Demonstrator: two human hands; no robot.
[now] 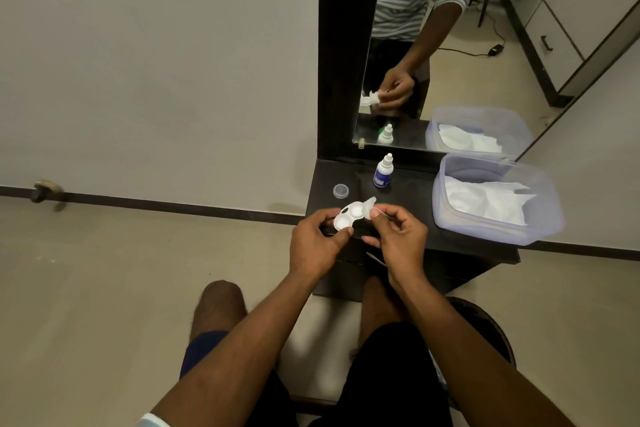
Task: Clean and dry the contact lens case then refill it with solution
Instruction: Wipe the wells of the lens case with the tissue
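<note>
The person sits in front of a dark bench (pixel 408 204) that stands against a mirror (pixel 433 45). Both hands are raised above the front edge of the bench. The left hand (pixel 313 246) has the white lens case (pixel 348 215) in its grip: the thumb lies at the near end of the case and the other fingers curl behind the far side, so the two round wells face up and both are uncovered. One clear lid (pixel 370 203) is flipped open at the right end of the case and stands tilted. The right hand (pixel 401 239) is just beside that lid; its thumb and first finger are closed in a pinch on something small and thin, but it is too small to say what it is. The other fingers of this hand are curled loosely. On the bench, near the back edge, a small white bottle (pixel 383 173) with a blue label stands upright. To the left of it, near the left edge, a small clear cap (pixel 340 190) lies alone, apart from the bottle. At the right side of the bench a clear plastic box (pixel 450 211) holds white tissue (pixel 485 198). The mirror shows the bottle, the box and the hands again.
</note>
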